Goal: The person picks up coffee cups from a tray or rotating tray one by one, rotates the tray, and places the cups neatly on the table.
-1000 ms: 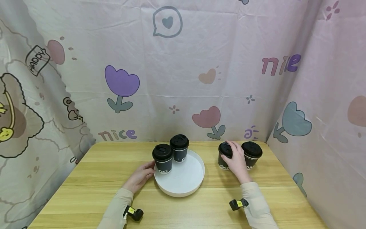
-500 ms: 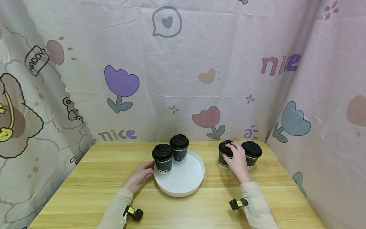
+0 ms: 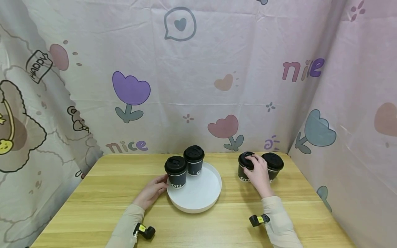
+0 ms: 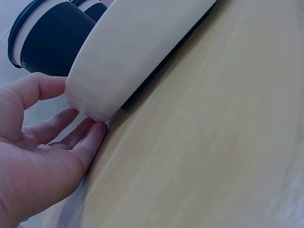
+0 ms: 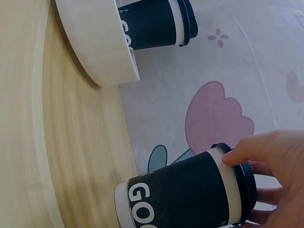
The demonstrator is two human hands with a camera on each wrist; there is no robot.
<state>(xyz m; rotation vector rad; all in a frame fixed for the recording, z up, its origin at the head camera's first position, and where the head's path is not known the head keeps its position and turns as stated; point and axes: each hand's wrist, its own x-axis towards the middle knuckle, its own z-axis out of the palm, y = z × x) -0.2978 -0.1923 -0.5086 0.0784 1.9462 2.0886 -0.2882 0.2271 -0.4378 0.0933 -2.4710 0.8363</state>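
At lower centre, the white tray point(image 3: 198, 198) stays put; two lidded cups point(image 3: 177, 178) stand in its upper left; two more are at right, the held cup point(image 3: 243, 172) slightly further rightward than a second ago, nearer its neighbour point(image 3: 273, 163); your right hand point(image 3: 259, 173) grips it, thumb on its pale band point(image 5: 229, 185), seen only at right wrist; your left hand point(image 3: 150, 193) pinches the tray's edge, fingertips point(image 4: 99, 128) low in the left wrist view.
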